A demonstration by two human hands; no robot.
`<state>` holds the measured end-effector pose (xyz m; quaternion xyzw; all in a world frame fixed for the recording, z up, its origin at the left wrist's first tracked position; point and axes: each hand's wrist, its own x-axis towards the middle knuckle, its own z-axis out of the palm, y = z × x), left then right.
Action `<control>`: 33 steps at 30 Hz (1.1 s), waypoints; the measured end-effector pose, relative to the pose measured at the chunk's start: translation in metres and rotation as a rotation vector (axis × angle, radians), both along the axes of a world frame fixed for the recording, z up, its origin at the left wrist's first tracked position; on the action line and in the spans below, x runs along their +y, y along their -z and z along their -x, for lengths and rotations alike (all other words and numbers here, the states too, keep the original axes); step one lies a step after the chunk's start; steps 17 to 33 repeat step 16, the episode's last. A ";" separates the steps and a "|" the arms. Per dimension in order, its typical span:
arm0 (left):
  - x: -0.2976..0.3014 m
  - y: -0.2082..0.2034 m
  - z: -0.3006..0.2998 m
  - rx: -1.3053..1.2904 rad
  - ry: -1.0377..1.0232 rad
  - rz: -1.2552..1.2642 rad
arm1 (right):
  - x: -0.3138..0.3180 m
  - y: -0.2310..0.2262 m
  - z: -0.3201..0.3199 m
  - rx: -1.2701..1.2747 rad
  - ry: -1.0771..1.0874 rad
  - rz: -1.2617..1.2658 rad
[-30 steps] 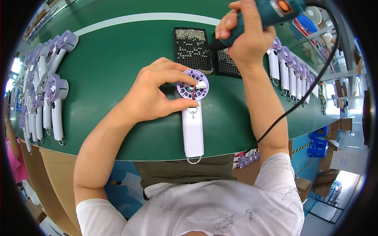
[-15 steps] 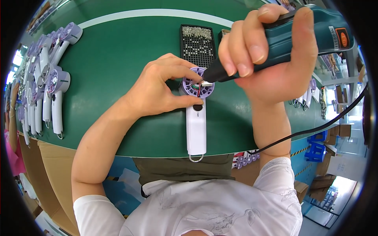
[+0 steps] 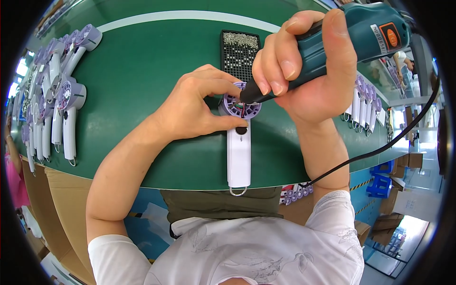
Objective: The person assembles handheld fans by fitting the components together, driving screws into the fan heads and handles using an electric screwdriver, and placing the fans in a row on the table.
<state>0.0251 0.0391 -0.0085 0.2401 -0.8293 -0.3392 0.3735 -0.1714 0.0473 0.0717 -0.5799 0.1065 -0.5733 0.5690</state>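
Observation:
A white handheld fan (image 3: 239,159) with a round purple head lies on the green table, its wire loop toward me. My left hand (image 3: 192,102) grips the fan head, fingertips at its upper left rim and thumb at its base. Red and dark wires show inside the open head. My right hand (image 3: 316,71) is wrapped around a teal electric screwdriver (image 3: 373,35), held tilted with its black nose down over the middle of the fan head. The nose hides the bit and the spot it meets.
A black screw tray (image 3: 237,54) full of small silver screws lies just beyond the fan. Several similar fans (image 3: 69,97) are heaped at the left, more fans (image 3: 363,104) at the right. The screwdriver's black cable (image 3: 380,154) loops past my right forearm.
My right hand and the screwdriver have moved left and slightly up, bringing the nose over the head's middle. The fan has shifted slightly right. More fans at the right are uncovered.

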 end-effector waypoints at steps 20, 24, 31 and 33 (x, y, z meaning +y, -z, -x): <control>0.002 0.002 0.005 0.136 -0.001 -0.169 | 0.015 0.004 -0.040 0.294 0.355 0.218; 0.002 0.002 0.005 0.136 -0.001 -0.169 | 0.015 0.004 -0.040 0.294 0.355 0.218; 0.002 0.002 0.005 0.136 -0.001 -0.169 | 0.015 0.004 -0.040 0.294 0.355 0.218; 0.002 0.002 0.005 0.136 -0.001 -0.169 | 0.015 0.004 -0.040 0.294 0.355 0.218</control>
